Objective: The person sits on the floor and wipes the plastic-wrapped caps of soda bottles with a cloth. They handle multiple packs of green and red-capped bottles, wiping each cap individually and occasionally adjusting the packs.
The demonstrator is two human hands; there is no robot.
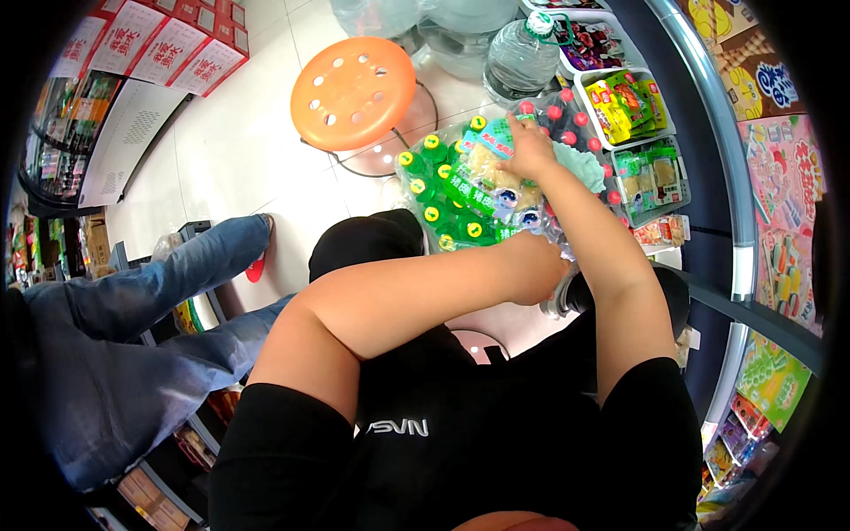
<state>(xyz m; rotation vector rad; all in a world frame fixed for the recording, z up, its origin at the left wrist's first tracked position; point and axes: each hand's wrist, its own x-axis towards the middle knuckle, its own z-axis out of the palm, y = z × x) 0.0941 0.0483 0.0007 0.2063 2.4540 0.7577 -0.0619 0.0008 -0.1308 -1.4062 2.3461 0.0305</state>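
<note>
Clear plastic snack packets with green labels (473, 192) lie on shrink-wrapped green bottles with yellow caps (435, 154). Over the upper packets rests my right hand (529, 151), fingers spread across their top; whether it grips one is unclear. My left hand (539, 267), fingers curled, is at the near edge of the packets, by a bit of clear plastic; what it holds is mostly hidden. A pale green crumpled cloth or bag (579, 166) lies beside my right wrist. Dark bottles with red caps (568, 138) stand behind it.
An orange plastic stool (353, 93) stands ahead on the tiled floor. A large clear water jug (522, 58) is beyond the bottles. White bins of packaged snacks (624, 109) line the shelf at right. Another person's jeans-clad legs (166, 279) are at left. Red and white cartons (163, 50) sit farther off.
</note>
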